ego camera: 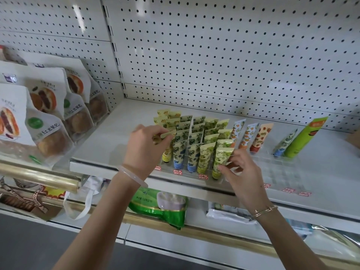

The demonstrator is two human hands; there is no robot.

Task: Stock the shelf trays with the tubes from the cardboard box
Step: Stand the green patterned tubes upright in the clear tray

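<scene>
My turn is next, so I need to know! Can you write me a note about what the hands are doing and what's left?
Left hand pinches the top of a yellow tube at the front of the leftmost row.
Right hand grips a green tube at the front of its row.
Done: the left rows of the clear tray look full.
Left: rows further right hold one tube each, with bare slots in front.
Cardboard box: not clearly in view.

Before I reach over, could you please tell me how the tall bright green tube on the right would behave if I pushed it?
It would probably tip easily: the tall bright green tube stands on its narrower lower end, leaning, with only a smaller blue-capped tube beside it. Its flat crimped top suggests soft walls that likely dent under a squeeze.
</scene>
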